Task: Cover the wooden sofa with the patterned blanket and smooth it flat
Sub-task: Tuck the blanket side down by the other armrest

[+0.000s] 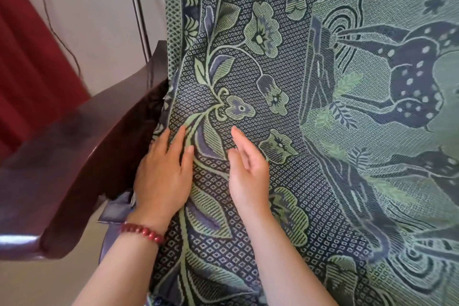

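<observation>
The patterned blanket [310, 112], green and dark blue with flowers and deer, is draped over the wooden sofa and fills most of the view, with folds running down its left part. The sofa's dark wooden armrest [74, 156] shows bare at the left. My left hand [162, 174], with a red bead bracelet on the wrist, lies flat on the blanket beside the armrest, fingers apart. My right hand [246, 169] hovers edge-on just right of it, fingers straight, touching or nearly touching the cloth. Neither hand holds anything.
A red curtain [27, 57] hangs at the far left against a pale wall. A thin cable [53, 32] and a metal pole [137, 7] run down the wall behind the armrest. Pale floor shows at the bottom left.
</observation>
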Demonstrator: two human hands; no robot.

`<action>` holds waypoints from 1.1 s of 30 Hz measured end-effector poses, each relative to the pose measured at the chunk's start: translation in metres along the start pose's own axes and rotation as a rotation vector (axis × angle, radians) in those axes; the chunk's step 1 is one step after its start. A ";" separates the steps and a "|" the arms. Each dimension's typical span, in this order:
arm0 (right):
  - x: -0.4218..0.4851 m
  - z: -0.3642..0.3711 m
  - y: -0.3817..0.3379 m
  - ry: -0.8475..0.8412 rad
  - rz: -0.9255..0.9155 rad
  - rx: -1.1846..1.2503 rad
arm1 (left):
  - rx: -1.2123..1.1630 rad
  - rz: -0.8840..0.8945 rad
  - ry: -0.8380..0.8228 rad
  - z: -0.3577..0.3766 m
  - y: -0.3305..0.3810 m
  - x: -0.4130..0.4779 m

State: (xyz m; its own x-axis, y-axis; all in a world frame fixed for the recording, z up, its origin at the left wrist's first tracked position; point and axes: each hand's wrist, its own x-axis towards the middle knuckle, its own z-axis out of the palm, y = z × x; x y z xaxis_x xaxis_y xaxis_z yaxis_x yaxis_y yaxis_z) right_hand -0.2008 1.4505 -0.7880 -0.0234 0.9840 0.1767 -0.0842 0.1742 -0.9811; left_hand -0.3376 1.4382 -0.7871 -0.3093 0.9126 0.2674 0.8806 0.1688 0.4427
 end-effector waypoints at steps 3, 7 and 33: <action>-0.001 -0.013 -0.003 0.041 0.010 0.039 | -0.068 -0.011 -0.015 -0.001 -0.001 0.002; 0.002 -0.031 -0.011 0.056 -0.003 0.028 | -0.184 -0.010 0.032 -0.013 0.013 0.012; 0.029 -0.137 -0.141 0.346 -0.005 0.170 | -0.785 -0.045 -0.141 -0.059 0.234 -0.001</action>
State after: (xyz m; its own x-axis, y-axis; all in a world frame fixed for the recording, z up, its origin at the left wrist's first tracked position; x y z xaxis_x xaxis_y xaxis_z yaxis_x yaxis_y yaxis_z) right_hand -0.0528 1.4597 -0.6551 0.3124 0.9428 0.1163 -0.2479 0.1991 -0.9481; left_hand -0.1529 1.4550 -0.6334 -0.2438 0.9586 0.1473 0.3425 -0.0570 0.9378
